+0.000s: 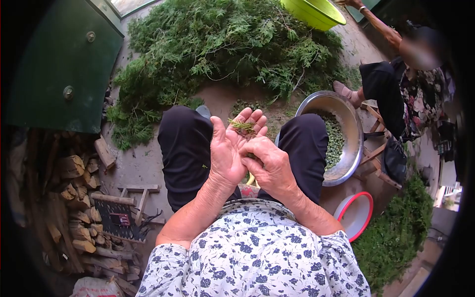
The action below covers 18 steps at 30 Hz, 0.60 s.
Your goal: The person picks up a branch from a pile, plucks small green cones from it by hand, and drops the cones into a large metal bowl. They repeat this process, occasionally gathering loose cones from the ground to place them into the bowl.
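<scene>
My left hand [229,153] is held palm up between my knees, its fingers spread a little. A small bunch of thin green and brown twigs [242,127] lies across its fingers. Over the lower part of that palm, my right hand [267,161] has its fingers curled and pressed together; what they hold, if anything, is hidden. A large metal basin [352,133] with many small green round cones [334,141] stands to the right of my right knee.
A big heap of green conifer branches [232,44] lies ahead, beside a yellow-green tub [316,14]. At right sits another person [420,94]. A red-rimmed white bowl [357,218] and more greenery [396,237] are lower right. Firewood [81,198] and a small folding stool [121,218] are at left.
</scene>
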Available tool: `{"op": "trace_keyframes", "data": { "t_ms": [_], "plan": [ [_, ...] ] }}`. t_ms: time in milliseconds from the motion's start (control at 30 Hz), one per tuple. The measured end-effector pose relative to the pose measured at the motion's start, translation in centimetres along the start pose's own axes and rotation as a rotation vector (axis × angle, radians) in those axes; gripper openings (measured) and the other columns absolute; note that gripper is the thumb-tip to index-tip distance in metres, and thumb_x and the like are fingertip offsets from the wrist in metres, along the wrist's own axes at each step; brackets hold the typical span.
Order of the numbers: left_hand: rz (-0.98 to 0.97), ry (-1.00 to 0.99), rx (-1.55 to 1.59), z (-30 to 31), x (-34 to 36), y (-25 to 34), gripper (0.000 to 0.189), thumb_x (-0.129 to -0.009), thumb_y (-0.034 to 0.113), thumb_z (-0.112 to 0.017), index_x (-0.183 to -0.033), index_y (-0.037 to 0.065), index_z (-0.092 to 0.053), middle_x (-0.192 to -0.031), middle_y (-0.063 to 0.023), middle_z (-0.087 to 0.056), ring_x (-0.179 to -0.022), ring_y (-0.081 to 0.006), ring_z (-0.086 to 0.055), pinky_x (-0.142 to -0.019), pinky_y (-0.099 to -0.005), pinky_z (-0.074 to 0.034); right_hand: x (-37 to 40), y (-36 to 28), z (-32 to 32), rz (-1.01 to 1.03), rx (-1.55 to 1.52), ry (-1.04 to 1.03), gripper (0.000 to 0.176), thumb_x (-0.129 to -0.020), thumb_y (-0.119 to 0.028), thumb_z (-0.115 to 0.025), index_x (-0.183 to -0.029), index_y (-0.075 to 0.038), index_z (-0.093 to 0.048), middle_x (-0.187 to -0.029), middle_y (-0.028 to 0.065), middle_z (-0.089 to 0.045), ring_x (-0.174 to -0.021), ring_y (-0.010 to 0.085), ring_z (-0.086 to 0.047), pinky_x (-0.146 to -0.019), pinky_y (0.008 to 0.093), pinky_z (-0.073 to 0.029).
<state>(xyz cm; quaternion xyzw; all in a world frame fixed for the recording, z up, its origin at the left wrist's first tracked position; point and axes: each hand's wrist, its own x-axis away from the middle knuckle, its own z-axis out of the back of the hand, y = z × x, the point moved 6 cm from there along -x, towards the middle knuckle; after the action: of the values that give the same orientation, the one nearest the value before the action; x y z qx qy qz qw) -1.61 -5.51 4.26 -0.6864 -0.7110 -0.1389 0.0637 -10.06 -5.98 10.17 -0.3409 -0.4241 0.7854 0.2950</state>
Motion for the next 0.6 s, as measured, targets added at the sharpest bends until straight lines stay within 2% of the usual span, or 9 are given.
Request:
{"op": "trace_keyframes", "data": {
  "t_ms": [133, 200, 267, 333, 433, 600],
  "plan": [
    [0.038, -0.005, 0.076, -0.3, -0.1, -0.4, 0.077, -0.088, 0.061, -0.036, -0.126, -0.005, -0.039, -0.127, -0.0225, -0.044, -0.121, -0.0339, -0.042, -0.107, -0.0445, -0.033, 0.9, 0.4, 0.9, -0.144, -0.075, -0.028, 0.019, -0.074, 0.002, -0.065, -0.092, -0.002, -0.061, -0.089, 0.0094, -0.059, -0.082, 0.0164, -0.061, -0.070, 0.0262, -0.049],
    [0.050, -0.010, 0.075, -0.6, -0.1, -1.1, 0.076, -0.089, 0.061, -0.036, -0.126, -0.005, -0.039, -0.127, -0.0225, -0.044, -0.122, -0.0339, -0.042, -0.107, -0.0449, -0.033, 1.3, 1.6, 1.4, -0.321, -0.207, 0.050, 0.018, -0.076, 0.002, -0.065, -0.092, -0.001, -0.061, -0.088, 0.0096, -0.060, -0.081, 0.0146, -0.060, -0.070, 0.0255, -0.049],
    [0.061, -0.009, 0.077, -0.5, -0.1, -1.5, 0.076, -0.089, 0.061, -0.036, -0.126, -0.005, -0.039, -0.128, -0.0225, -0.044, -0.122, -0.0340, -0.041, -0.106, -0.0448, -0.033, 1.1, 1.4, 1.4, -0.295, -0.154, 0.063, 0.020, -0.075, 0.002, -0.066, -0.095, 0.000, -0.061, -0.088, 0.0102, -0.060, -0.081, 0.0172, -0.061, -0.071, 0.0262, -0.049],
    [0.046, -0.003, 0.011, -0.4, -0.2, -1.6, 0.075, -0.089, 0.060, -0.035, -0.127, -0.004, -0.039, -0.129, -0.0223, -0.043, -0.123, -0.0336, -0.041, -0.106, -0.0442, -0.033, 0.8, 0.8, 1.5, -0.121, 0.040, 0.147, 0.024, -0.075, 0.001, -0.067, -0.098, 0.000, -0.061, -0.089, 0.0116, -0.061, -0.082, 0.0221, -0.062, -0.072, 0.0284, -0.050],
    [0.039, -0.031, -0.034, -0.4, 0.0, -1.6, 0.074, -0.090, 0.060, -0.033, -0.128, -0.003, -0.039, -0.128, -0.0210, -0.044, -0.123, -0.0321, -0.041, -0.106, -0.0431, -0.033, 0.6, 0.9, 1.3, -0.085, 0.111, 0.227, 0.026, -0.074, 0.000, -0.067, -0.100, -0.001, -0.061, -0.090, 0.0128, -0.061, -0.084, 0.0267, -0.062, -0.072, 0.0311, -0.051],
    [0.010, 0.002, -0.152, -0.1, 0.3, -1.9, 0.074, -0.090, 0.061, -0.031, -0.128, -0.002, -0.040, -0.128, -0.0192, -0.045, -0.124, -0.0302, -0.040, -0.106, -0.0420, -0.033, 0.3, 0.9, 0.7, -0.105, 0.164, 0.234, 0.025, -0.073, 0.000, -0.067, -0.098, -0.001, -0.061, -0.087, 0.0130, -0.061, -0.082, 0.0281, -0.062, -0.068, 0.0330, -0.051]
  ]
}}
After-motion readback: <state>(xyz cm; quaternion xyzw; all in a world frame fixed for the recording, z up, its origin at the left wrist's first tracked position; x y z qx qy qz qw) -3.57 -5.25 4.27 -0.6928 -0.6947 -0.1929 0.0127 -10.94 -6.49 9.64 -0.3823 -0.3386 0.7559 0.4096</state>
